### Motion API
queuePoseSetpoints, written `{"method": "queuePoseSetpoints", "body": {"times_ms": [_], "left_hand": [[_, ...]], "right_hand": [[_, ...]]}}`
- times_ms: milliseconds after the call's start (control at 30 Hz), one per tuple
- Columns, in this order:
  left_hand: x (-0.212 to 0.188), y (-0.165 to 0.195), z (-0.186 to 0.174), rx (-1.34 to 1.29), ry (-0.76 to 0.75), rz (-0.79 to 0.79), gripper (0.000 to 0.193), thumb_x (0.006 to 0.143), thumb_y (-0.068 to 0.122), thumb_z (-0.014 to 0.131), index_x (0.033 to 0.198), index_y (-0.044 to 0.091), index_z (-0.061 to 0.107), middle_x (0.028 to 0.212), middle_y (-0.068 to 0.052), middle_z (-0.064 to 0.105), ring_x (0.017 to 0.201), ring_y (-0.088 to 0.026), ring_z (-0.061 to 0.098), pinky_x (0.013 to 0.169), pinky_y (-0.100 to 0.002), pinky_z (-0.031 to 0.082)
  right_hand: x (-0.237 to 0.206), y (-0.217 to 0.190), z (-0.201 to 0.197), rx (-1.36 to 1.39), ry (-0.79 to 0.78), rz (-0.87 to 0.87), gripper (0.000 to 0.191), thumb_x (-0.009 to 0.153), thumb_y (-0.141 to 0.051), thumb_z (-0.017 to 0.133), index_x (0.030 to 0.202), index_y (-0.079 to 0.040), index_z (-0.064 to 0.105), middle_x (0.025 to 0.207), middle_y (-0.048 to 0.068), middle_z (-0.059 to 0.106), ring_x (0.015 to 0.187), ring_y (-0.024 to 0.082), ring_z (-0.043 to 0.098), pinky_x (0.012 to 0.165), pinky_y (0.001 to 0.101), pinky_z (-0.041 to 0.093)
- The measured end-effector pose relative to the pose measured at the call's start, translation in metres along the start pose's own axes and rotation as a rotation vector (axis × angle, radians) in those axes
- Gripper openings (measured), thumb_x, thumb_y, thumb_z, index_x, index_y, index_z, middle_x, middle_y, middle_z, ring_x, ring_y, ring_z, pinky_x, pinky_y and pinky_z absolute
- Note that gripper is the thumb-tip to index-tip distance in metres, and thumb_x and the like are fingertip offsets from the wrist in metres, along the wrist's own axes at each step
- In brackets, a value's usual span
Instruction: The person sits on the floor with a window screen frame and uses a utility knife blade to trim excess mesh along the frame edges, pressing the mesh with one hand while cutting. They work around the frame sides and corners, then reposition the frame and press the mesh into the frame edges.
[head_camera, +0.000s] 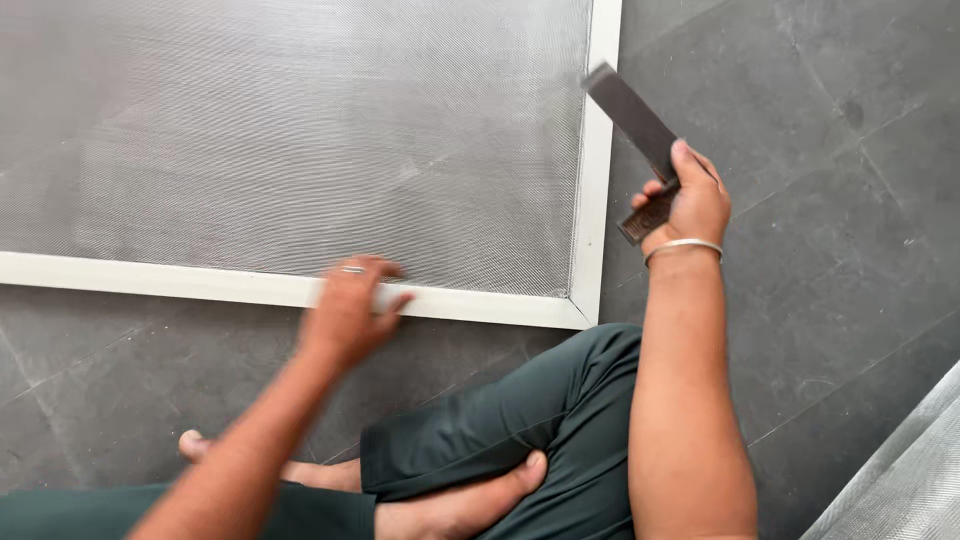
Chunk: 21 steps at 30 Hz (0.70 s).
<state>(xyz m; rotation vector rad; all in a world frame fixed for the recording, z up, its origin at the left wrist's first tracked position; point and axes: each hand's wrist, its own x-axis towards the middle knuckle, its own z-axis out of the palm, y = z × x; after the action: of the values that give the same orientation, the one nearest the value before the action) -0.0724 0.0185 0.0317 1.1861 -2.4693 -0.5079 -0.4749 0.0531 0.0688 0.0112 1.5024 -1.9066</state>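
Head view is showing the left hand (350, 310) resting, fingers spread and slightly blurred, on the lower white rail of a window screen frame (200, 285) that is lying flat on the floor (820, 300); the fingertips are pressing on the rail near its right corner, not gripping it. A ring is showing on one finger. The right hand (690, 205) is closing around a flat dark file (635, 135), holding it by its lower end so that the blade is slanting up and to the left, its tip hanging over the frame's right upright rail without clearly touching it. A metal bangle (683, 245) is sitting on that wrist. Inside the frame, grey wire mesh (300, 130) is stretching across the whole opening. The person is sitting cross-legged just beside the frame's corner, a knee in dark green trousers (520, 420) lying between the two forearms and a bare foot (460, 505) tucking under it. The floor is made of dark grey stone tiles, and another piece of mesh (900, 480) is showing at the lower right edge.
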Motion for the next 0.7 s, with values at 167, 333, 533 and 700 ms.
{"method": "queuePoseSetpoints", "body": {"times_ms": [167, 333, 533, 700], "left_hand": [[0.036, 0.095, 0.078, -0.329, -0.113, 0.076, 0.027, 0.091, 0.029, 0.072, 0.114, 0.015, 0.069, 0.109, -0.003, 0.072, 0.104, -0.027, 0.067, 0.089, -0.043, 0.049], [0.061, 0.121, 0.096, -0.247, -0.226, 0.158, 0.023, 0.089, 0.035, 0.073, 0.109, 0.024, 0.075, 0.099, 0.001, 0.072, 0.087, -0.024, 0.065, 0.078, -0.042, 0.049], [0.064, 0.132, 0.108, -0.178, -0.299, 0.097, 0.018, 0.090, 0.041, 0.071, 0.097, 0.026, 0.077, 0.087, 0.006, 0.072, 0.084, -0.021, 0.064, 0.076, -0.040, 0.045], [0.065, 0.140, 0.116, -0.074, -0.277, 0.017, 0.019, 0.088, 0.042, 0.072, 0.088, 0.025, 0.078, 0.084, 0.002, 0.071, 0.086, -0.024, 0.063, 0.077, -0.043, 0.044]], "right_hand": [[0.004, 0.005, -0.002, 0.036, -0.009, 0.067, 0.020, 0.094, -0.019, 0.074, 0.105, -0.005, 0.065, 0.082, 0.007, 0.061, 0.058, 0.017, 0.058, 0.048, 0.0357, 0.051], [-0.004, -0.001, -0.005, 0.065, 0.012, 0.081, 0.020, 0.094, -0.019, 0.074, 0.104, -0.003, 0.065, 0.083, 0.007, 0.060, 0.058, 0.017, 0.057, 0.048, 0.0351, 0.050], [-0.006, -0.001, 0.000, 0.094, -0.033, 0.092, 0.021, 0.093, -0.018, 0.074, 0.104, -0.003, 0.066, 0.081, 0.007, 0.059, 0.058, 0.017, 0.057, 0.048, 0.0352, 0.049], [-0.009, 0.000, 0.004, 0.092, -0.045, 0.105, 0.021, 0.094, -0.019, 0.074, 0.104, -0.002, 0.066, 0.081, 0.007, 0.059, 0.056, 0.016, 0.056, 0.047, 0.0349, 0.050]]}}
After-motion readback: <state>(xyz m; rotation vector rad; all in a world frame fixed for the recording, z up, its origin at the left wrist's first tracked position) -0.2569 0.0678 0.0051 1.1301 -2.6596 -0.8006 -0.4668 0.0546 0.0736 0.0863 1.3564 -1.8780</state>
